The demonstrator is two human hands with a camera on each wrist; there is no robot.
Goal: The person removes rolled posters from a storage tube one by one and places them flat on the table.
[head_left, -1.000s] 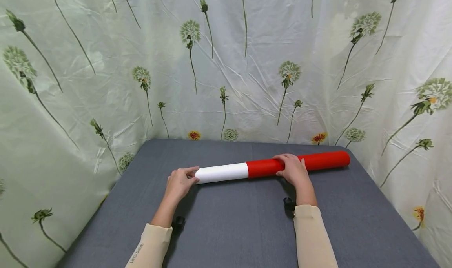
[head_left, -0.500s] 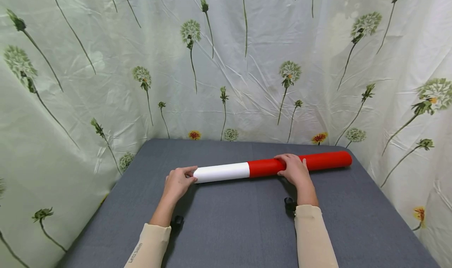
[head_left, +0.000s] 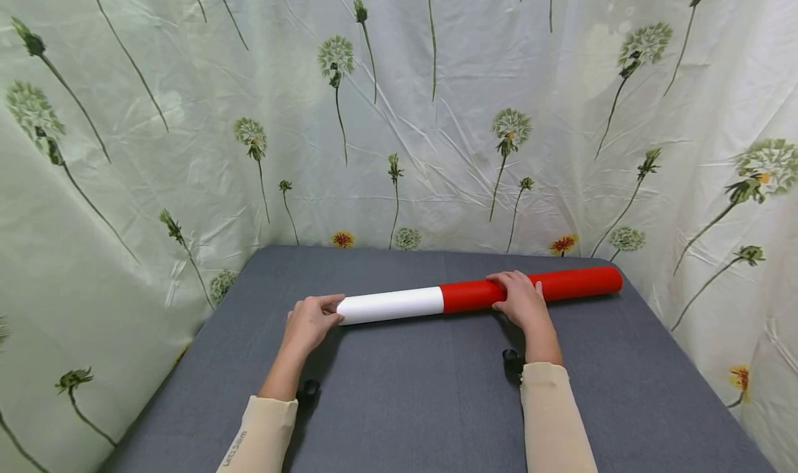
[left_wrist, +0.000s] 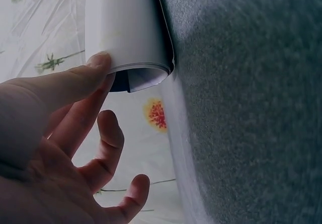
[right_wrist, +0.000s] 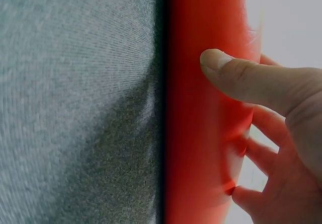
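A long red tube (head_left: 576, 283) lies across the far half of the table, tilted slightly up to the right. From its left end sticks out a white roll of paper (head_left: 393, 305), whose layered edge and dark inner side show in the left wrist view. My left hand (head_left: 309, 323) pinches the roll's left end between thumb (left_wrist: 98, 63) and forefinger, the other fingers loosely bent off it. Over the tube's middle, my right hand (head_left: 522, 301) grips it with the thumb (right_wrist: 216, 60) on the near side and the fingers round the far side.
Grey cloth covers the table (head_left: 399, 390). A pale curtain (head_left: 436, 147) with dandelion print hangs behind the table and along both sides. Each wrist wears a small black device, such as the right wrist camera (head_left: 512, 362).
My left hand has moved slightly left with the roll's end, and the tube has shifted slightly right with my right hand. More of the white roll shows outside the tube.
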